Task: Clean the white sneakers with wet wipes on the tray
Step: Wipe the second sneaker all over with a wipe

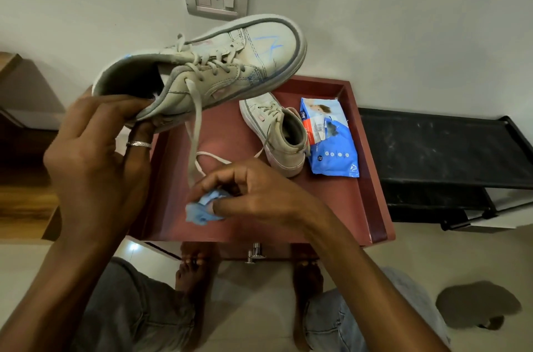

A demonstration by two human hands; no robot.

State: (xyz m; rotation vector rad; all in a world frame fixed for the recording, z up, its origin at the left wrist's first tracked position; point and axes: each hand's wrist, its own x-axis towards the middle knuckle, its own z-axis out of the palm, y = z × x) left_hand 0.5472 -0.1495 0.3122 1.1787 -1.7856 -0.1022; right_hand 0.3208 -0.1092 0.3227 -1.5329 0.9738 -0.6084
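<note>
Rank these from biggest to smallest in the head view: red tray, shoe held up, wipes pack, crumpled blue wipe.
1. red tray
2. shoe held up (nearer the camera, so it looks bigger)
3. wipes pack
4. crumpled blue wipe

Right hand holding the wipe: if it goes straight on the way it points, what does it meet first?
Probably the loose lace hanging from the raised sneaker, just beyond the right hand and its blue wipe; then the left hand. Depth is unclear.

The held sneaker (pixel 219 68) showed a matt, scuffed leather-like upper with woven cloth laces (pixel 197 109). The tray (pixel 331 207) was smooth, matt. The wipes pack (pixel 331 146) was glossy, crinkled plastic film; the wipe (pixel 202 208), crumpled fabric; the ring (pixel 139 144), polished metal.
</note>
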